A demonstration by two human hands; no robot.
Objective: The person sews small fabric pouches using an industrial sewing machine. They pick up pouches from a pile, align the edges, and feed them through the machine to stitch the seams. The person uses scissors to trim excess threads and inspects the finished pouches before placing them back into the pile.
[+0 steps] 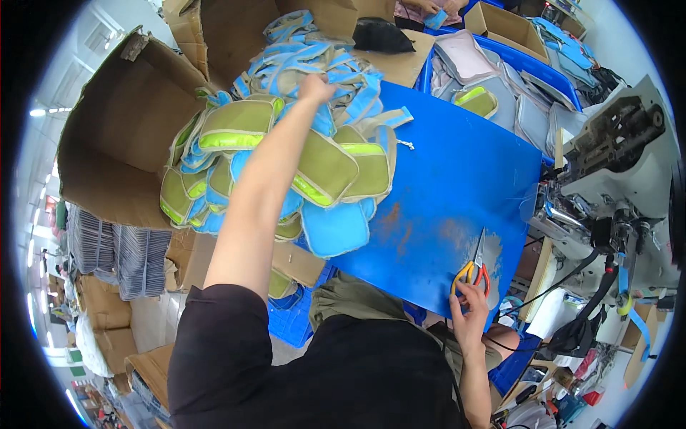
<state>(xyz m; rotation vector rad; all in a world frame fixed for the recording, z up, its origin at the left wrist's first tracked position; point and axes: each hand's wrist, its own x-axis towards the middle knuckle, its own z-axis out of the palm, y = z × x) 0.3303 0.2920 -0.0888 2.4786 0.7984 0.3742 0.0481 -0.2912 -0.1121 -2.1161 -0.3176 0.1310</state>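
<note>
I'm seeing a blue crate (532, 66) holding grey fabric panels (514, 100); the right hand (470, 306) is gripping scissors (478, 262); the left hand (316, 89) is touching blue-and-grey straps (275, 75), grip unclear.

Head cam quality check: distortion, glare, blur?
Head view: strong fisheye, black corners, left carton bowed toward the rim. Head view: ceiling lamps blown out at far left. Head view: scissors and right hand readable; pale patches on the table could be wear or reflection, can't tell.
</note>
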